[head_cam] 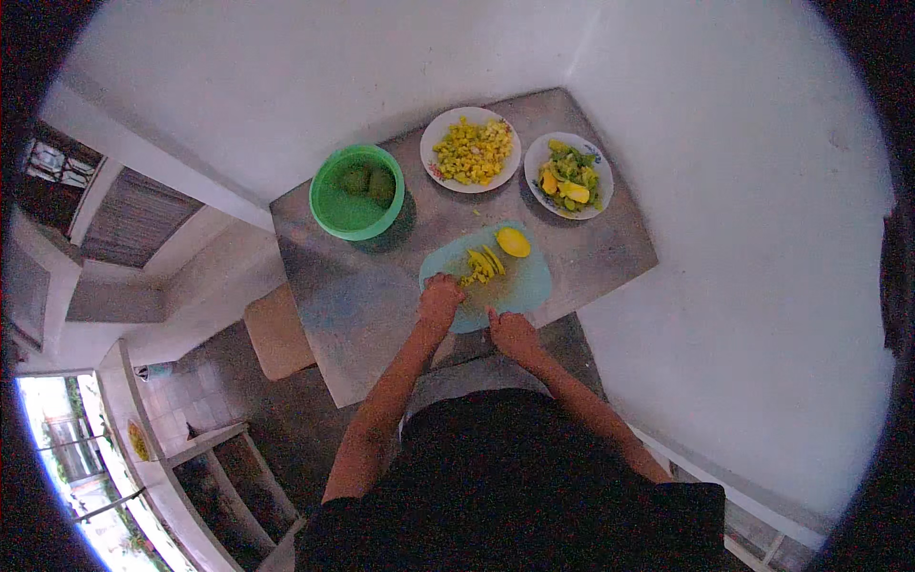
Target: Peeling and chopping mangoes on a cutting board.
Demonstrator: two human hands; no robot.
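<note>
A light blue-green cutting board (529,286) lies near the table's front edge. On it are a yellow half or piece of fruit (513,243), several yellow slices (486,263) and small diced bits. My left hand (442,293) is at the board's left side, fingers curled down beside the diced bits; what it may hold is hidden. My right hand (511,332) is curled at the board's front edge with one finger pointing forward. It seems to grip something, perhaps a knife handle, but no blade can be made out.
Behind the board on the table (314,300) stand a green plastic bowl (322,207) with dark round items, a plate (429,154) of diced yellow pieces, and a plate (532,171) of peels and scraps. White walls border the table's back and right. A stool (277,332) stands at left.
</note>
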